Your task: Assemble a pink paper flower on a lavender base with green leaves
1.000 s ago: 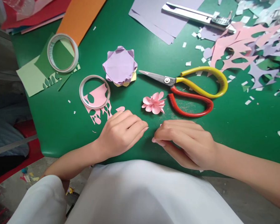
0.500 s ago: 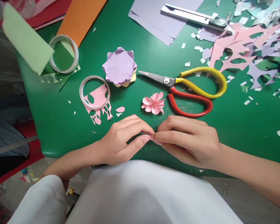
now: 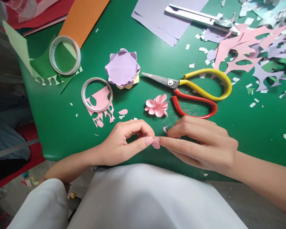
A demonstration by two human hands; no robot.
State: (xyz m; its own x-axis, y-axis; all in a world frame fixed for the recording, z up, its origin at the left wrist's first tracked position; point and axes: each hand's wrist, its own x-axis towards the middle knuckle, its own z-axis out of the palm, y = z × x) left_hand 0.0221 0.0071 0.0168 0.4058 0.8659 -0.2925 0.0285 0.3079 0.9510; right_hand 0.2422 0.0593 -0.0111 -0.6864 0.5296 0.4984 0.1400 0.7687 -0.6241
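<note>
My left hand [image 3: 127,141] pinches a small pink paper petal [image 3: 156,143] between thumb and forefinger, near the table's front edge. My right hand [image 3: 200,143] comes from the right, its forefinger touching the petal's right side; its other fingers are bent and partly hidden beneath. A pink piece [image 3: 165,129] shows by its knuckles. Just above the hands lies a pink paper flower [image 3: 157,105]. Scissors [image 3: 173,83] with a yellow and a red handle rest to its right. Up and to the left sits a purple folded paper flower [image 3: 123,68] with yellow under it.
Two tape rolls [image 3: 52,54] lie at left, one around pink cut paper [image 3: 98,99]. Green and orange sheets [image 3: 83,19] are behind. A box cutter [image 3: 193,16] rests on purple paper [image 3: 157,19]; pink and purple scraps [image 3: 243,47] spread at right.
My right hand has shifted right and its fingertips have parted from my left fingertips, so the petal shows. A pink piece now shows by my right hand. The light green paper at left has tilted.
</note>
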